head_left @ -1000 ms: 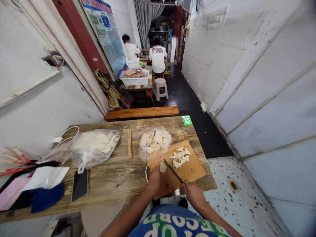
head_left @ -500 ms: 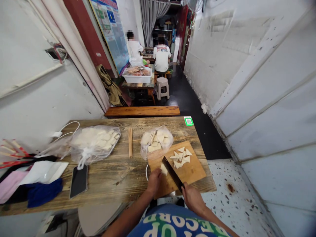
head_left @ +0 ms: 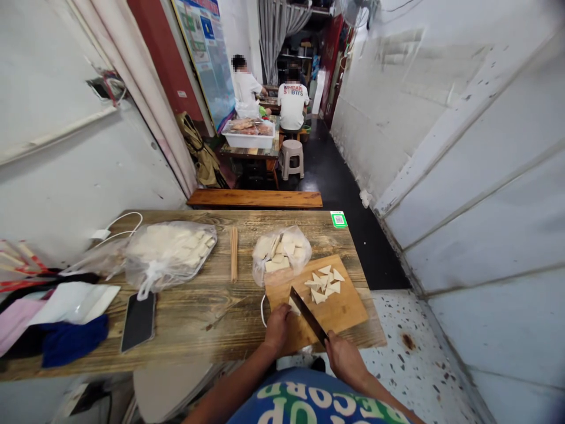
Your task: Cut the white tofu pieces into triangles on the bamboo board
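My right hand (head_left: 344, 355) is closed around the handle of a dark-bladed knife (head_left: 308, 314), whose blade slants away to the left over a wooden cutting board (head_left: 348, 306). My left hand (head_left: 278, 327) has its fingertips on a pale tofu slice (head_left: 293, 305) at the board's left side, just beside the blade. How far the blade has gone into the slice I cannot tell. Several pale tofu triangles (head_left: 318, 296) lie scattered on the right half of the board. Behind the board, a clear plastic bag (head_left: 303, 240) holds more uncut slices.
A bigger bag of pale slices (head_left: 170, 250), a bundle of wooden skewers (head_left: 233, 254) and a phone (head_left: 138, 321) lie on the table (head_left: 207, 335). Cloths (head_left: 77, 344) are at far left. Beyond stand a bench (head_left: 256, 198), a stool (head_left: 292, 159) and seated people (head_left: 293, 106).
The view has shifted slightly. The knife and my left hand stay at the tofu slice with almost no movement; the triangles lie as before.
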The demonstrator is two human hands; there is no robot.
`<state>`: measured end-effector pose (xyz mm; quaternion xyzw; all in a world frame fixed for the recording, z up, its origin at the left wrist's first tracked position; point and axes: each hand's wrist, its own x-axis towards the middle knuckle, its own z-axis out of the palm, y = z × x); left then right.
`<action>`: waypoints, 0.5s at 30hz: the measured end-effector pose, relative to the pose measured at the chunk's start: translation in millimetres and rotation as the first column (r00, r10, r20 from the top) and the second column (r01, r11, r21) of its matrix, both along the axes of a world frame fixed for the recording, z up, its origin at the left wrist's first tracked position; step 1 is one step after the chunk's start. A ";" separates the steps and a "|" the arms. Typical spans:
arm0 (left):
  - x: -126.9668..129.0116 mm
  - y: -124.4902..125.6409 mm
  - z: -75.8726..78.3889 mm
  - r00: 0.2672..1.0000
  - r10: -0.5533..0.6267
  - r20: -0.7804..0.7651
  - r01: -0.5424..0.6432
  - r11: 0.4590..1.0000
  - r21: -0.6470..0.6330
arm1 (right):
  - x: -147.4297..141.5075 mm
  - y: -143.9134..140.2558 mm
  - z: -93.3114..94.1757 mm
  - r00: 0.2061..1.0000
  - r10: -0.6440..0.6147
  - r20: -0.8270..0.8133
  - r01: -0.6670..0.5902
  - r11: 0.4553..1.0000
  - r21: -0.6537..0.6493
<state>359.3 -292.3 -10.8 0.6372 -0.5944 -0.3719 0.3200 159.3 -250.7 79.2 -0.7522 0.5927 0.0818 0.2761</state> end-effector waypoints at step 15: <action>4.5 -0.9 -12.6 0.995 -0.019 0.099 0.026 0.998 -0.064 | 12.7 -9.0 -14.4 0.996 0.025 -0.089 -0.020 0.998 0.056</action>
